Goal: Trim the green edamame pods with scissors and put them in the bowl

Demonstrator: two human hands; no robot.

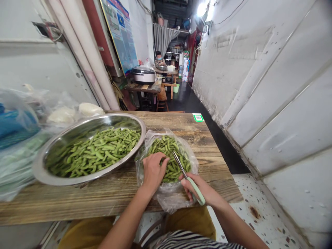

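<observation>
My right hand (198, 188) grips a pair of scissors (193, 186) with pale green handles, its metal blades pointing up and left over a clear plastic bag (169, 200). The bag lies spread on the table and holds a heap of green soybean pods (171, 169). My left hand (154, 167) is at the left side of this heap, its fingers curled down toward the pods. Whatever those fingertips hold is hidden. Left of the bag, a wide steel basin (89, 180) contains many more soybean pods (103, 148).
The wooden table (207, 145) carries a green QR code card (198, 117) at its far right corner. Plastic bags (20, 162) crowd the left side. Farther back, a rice cooker (143, 75) sits on another table. A white wall (259, 69) runs along the right.
</observation>
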